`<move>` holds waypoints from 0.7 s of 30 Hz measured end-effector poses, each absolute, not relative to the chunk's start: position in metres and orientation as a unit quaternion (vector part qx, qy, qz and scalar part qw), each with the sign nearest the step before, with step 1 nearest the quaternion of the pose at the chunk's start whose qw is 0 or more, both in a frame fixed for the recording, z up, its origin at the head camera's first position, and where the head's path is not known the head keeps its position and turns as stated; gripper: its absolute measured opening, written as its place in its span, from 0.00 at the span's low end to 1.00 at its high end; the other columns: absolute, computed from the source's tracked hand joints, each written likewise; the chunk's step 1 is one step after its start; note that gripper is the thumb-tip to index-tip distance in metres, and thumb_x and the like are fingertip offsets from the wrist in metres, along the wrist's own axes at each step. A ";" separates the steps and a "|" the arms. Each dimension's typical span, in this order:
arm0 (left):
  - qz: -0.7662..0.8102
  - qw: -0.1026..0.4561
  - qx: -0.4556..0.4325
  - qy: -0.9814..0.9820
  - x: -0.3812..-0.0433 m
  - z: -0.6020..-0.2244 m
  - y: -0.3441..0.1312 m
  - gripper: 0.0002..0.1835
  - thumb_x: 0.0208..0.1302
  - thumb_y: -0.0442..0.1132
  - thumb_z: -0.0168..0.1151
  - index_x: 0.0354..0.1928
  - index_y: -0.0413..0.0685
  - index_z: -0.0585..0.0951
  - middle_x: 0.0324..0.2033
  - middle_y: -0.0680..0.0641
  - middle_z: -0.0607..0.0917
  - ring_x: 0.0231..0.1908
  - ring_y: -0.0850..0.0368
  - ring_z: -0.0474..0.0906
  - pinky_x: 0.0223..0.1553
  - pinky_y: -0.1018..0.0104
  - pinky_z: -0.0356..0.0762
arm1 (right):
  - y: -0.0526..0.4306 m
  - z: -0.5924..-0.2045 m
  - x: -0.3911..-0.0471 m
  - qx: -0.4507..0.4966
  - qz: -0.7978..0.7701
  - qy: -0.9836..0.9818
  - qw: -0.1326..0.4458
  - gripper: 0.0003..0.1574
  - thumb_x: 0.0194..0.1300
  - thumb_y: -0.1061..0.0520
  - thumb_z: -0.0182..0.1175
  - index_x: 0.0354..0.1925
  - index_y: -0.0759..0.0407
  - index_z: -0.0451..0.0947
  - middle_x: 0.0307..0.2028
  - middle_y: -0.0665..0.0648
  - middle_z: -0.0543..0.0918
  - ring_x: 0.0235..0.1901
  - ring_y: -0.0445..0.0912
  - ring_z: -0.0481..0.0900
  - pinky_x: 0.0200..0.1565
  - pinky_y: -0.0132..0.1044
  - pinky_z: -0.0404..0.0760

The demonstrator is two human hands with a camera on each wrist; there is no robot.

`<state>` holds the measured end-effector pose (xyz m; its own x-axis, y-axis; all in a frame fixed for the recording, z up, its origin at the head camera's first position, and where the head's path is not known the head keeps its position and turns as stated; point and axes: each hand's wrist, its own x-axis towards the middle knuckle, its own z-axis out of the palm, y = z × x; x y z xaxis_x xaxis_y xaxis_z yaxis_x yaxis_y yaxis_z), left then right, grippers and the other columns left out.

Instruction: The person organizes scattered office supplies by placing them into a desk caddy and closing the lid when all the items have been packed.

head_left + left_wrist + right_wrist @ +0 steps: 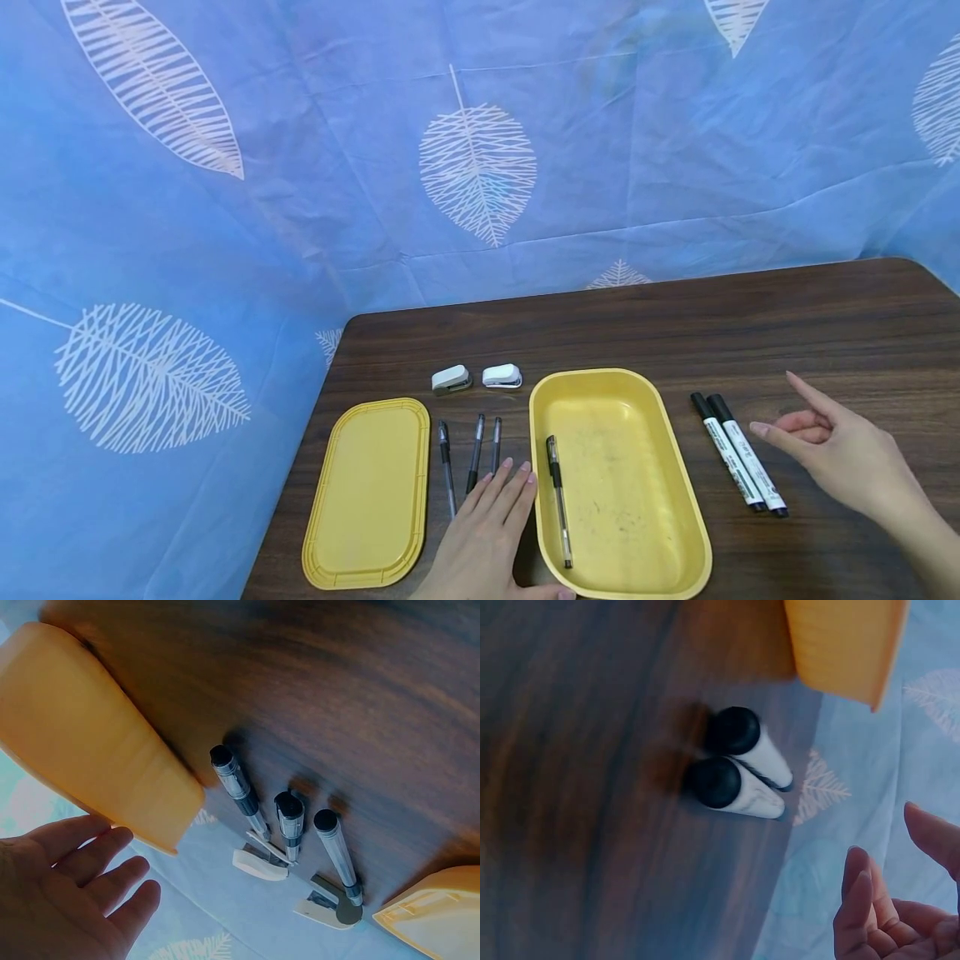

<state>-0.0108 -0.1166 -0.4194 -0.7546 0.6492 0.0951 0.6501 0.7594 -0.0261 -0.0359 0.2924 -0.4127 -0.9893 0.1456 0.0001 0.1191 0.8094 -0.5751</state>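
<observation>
My left hand (pixel 483 542) lies along the left side of a yellow plastic box (pixel 630 475), straight fingertips right at its rim and thumb by the near corner. One black-capped clear gel pen (pixel 558 500) rests inside the box, along its left wall. Left of the box, three more pens (pixel 447 471) lie on the table, partly hidden by the left hand in the head view. My right hand (pixel 847 454) hovers with nothing in it, index finger extended and the others loosely bent. Just left of it, two white markers (pixel 752 462) with black caps lie side by side.
A flat yellow lid (pixel 367 492) lies at the left of the dark wooden table (pixel 750 333). Behind the loose pens sit two small white hinged gadgets (pixel 502 376), like mini staplers. Blue leaf-print cloth (pixel 562 167) hangs behind the table and to its left.
</observation>
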 end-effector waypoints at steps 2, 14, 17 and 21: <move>-0.003 0.046 -0.345 -0.937 -0.011 -0.419 -0.117 0.58 0.52 0.84 0.39 0.74 0.48 0.58 0.71 0.49 0.66 0.73 0.52 0.59 0.66 0.56 0.68 | 0.293 -0.417 -0.036 -0.068 0.301 -0.951 0.017 0.56 0.65 0.39 0.60 0.74 0.68 0.46 0.34 0.52 0.85 0.22 0.26 0.68 0.24 0.30 0.65; 0.001 0.044 -0.346 -0.937 -0.011 -0.419 -0.116 0.58 0.51 0.84 0.40 0.74 0.48 0.58 0.71 0.49 0.66 0.72 0.52 0.60 0.66 0.56 0.68 | 0.297 -0.432 -0.036 -0.068 0.306 -0.949 -0.026 0.57 0.66 0.40 0.59 0.73 0.72 0.44 0.37 0.57 0.85 0.23 0.26 0.70 0.26 0.33 0.68; 0.004 0.048 -0.349 -0.936 -0.011 -0.419 -0.116 0.59 0.51 0.84 0.41 0.74 0.47 0.59 0.71 0.48 0.66 0.72 0.52 0.60 0.67 0.57 0.67 | 0.298 -0.435 -0.036 -0.066 0.304 -0.950 -0.031 0.55 0.67 0.43 0.59 0.72 0.74 0.44 0.36 0.57 0.85 0.22 0.26 0.70 0.26 0.34 0.69; 0.008 0.052 -0.352 -0.935 -0.012 -0.420 -0.116 0.58 0.51 0.83 0.42 0.74 0.47 0.60 0.70 0.48 0.67 0.72 0.52 0.61 0.66 0.57 0.68 | 0.297 -0.438 -0.035 -0.066 0.303 -0.950 -0.034 0.53 0.67 0.45 0.60 0.72 0.75 0.45 0.36 0.57 0.85 0.23 0.24 0.70 0.27 0.34 0.68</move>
